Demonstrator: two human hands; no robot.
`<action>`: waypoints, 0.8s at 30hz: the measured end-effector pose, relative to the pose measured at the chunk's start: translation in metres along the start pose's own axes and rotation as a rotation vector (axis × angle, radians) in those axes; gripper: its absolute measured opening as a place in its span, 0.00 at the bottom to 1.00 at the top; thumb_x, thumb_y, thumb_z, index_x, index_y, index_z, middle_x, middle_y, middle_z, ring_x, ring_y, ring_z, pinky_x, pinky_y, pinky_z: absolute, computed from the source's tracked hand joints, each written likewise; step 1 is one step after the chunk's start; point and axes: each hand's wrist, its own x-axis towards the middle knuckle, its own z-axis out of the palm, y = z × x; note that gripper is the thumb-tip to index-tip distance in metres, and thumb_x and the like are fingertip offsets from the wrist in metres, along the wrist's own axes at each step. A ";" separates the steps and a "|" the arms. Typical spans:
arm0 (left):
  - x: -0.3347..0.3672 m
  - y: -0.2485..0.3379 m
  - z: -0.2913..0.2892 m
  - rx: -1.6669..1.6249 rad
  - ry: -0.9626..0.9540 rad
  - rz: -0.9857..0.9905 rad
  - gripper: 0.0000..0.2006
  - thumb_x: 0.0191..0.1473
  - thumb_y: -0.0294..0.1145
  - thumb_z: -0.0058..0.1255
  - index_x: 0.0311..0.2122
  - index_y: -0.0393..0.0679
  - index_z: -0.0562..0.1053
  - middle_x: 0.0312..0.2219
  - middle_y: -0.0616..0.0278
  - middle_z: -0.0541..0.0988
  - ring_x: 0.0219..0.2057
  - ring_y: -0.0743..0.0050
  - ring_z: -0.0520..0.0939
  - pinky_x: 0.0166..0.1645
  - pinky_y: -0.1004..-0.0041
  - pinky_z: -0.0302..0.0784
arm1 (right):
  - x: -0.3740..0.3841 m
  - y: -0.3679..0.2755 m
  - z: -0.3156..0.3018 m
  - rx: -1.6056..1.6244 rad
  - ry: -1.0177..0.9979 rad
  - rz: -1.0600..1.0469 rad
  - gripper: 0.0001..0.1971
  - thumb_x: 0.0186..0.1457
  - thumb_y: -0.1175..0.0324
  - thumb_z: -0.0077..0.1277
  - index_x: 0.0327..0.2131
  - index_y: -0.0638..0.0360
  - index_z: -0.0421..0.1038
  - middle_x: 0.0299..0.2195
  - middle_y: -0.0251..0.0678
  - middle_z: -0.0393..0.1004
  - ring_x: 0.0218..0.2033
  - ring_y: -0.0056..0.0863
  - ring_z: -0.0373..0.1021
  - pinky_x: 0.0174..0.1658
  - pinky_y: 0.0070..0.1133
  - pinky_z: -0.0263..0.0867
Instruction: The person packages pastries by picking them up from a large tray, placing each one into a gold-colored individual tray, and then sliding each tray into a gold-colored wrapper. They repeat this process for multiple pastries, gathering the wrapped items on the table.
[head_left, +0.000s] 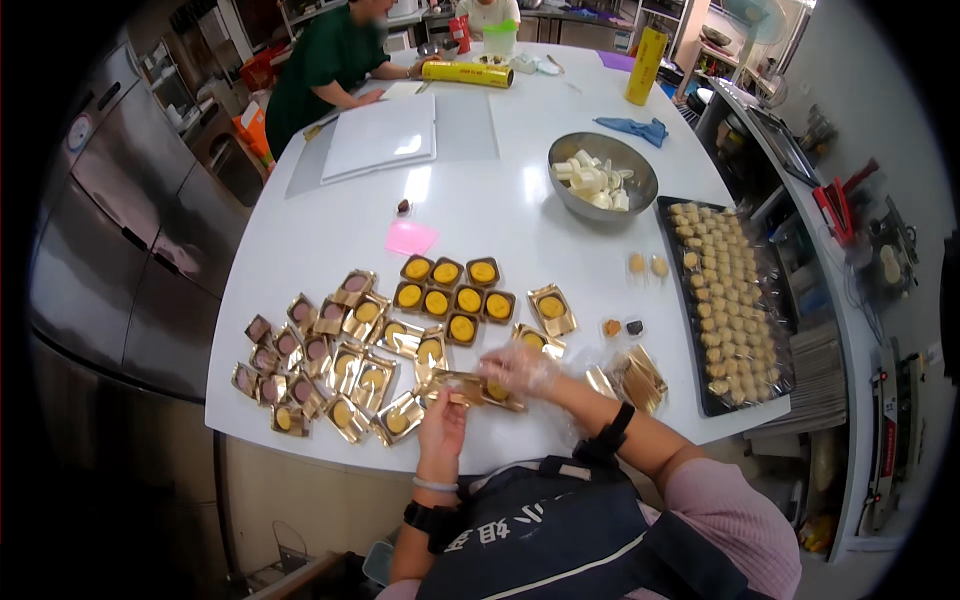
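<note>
My bare left hand (442, 428) is closed on the edge of a gold wrapper (455, 384) near the table's front edge. Just beyond it, my right hand (515, 368), in a clear plastic glove, has its fingers bent together at the wrapper's right end; what they hold is hidden. Under that hand lies a yellow round pastry (496, 391), partly covered. Several yellow pastries in brown trays (436, 301) sit just past my hands. To the left lie many gold-wrapped pastries (343, 370), some yellow and some purple (285, 343).
Empty gold wrappers (640, 380) lie right of my forearm. Farther right is a black tray of small pale balls (728, 300). A metal bowl (640, 195) holds white cups. Beyond are a pink sheet (411, 237), a white board (380, 140) and a person in green (325, 65).
</note>
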 end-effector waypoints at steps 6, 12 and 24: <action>-0.002 0.023 0.001 -0.003 0.080 0.065 0.07 0.49 0.33 0.48 0.33 0.43 0.70 0.27 0.68 0.74 0.28 0.84 0.72 0.33 0.86 0.66 | 0.055 0.080 -0.030 0.092 0.073 0.396 0.15 0.46 0.57 0.47 0.32 0.57 0.71 0.26 0.40 0.73 0.28 0.29 0.69 0.34 0.24 0.64; -0.003 0.031 -0.013 -0.098 0.163 0.083 0.09 0.47 0.31 0.49 0.35 0.42 0.70 0.30 0.66 0.74 0.32 0.80 0.74 0.33 0.84 0.70 | 0.081 0.065 -0.031 -0.339 0.100 0.493 0.15 0.49 0.59 0.42 0.36 0.59 0.70 0.35 0.42 0.71 0.37 0.35 0.67 0.42 0.25 0.62; -0.006 0.038 0.001 -0.148 0.200 0.126 0.08 0.48 0.33 0.50 0.33 0.42 0.70 0.29 0.68 0.74 0.32 0.81 0.73 0.35 0.83 0.69 | 0.088 0.061 -0.036 -0.200 -0.117 0.635 0.15 0.49 0.61 0.39 0.37 0.57 0.69 0.37 0.41 0.69 0.39 0.34 0.66 0.44 0.25 0.60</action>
